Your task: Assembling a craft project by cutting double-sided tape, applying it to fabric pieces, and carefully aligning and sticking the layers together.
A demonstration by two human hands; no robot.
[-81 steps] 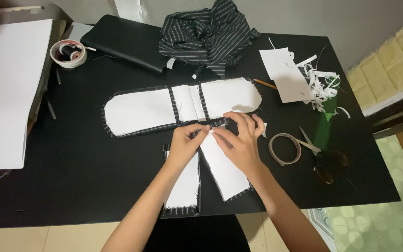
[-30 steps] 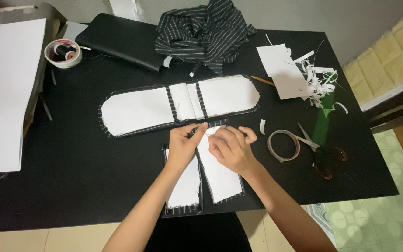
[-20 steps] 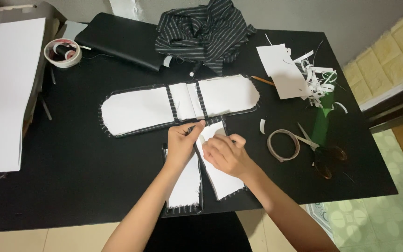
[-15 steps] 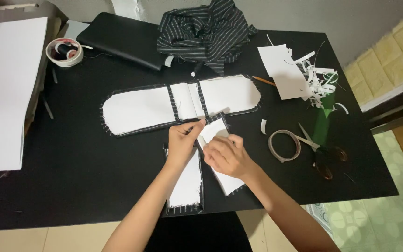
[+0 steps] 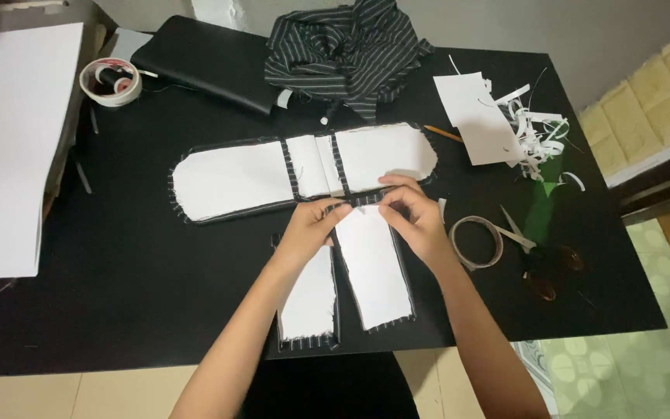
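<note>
A long rounded piece of white card edged with black striped fabric lies across the black table. Below it two narrow white strips run toward me: the left strip and the right strip. My left hand pinches the fabric edge at the top of the strips. My right hand pinches the top of the right strip, where it meets the long piece. Both sets of fingertips nearly touch.
A tape roll and scissors lie to the right. Paper scraps and a white sheet sit at the back right, striped cloth and a black case at the back. A second tape roll and white boards are left.
The right strip was lifted and tilted in my right hand; it now lies flat, butted against the long piece. Both hands moved up to its top edge.
</note>
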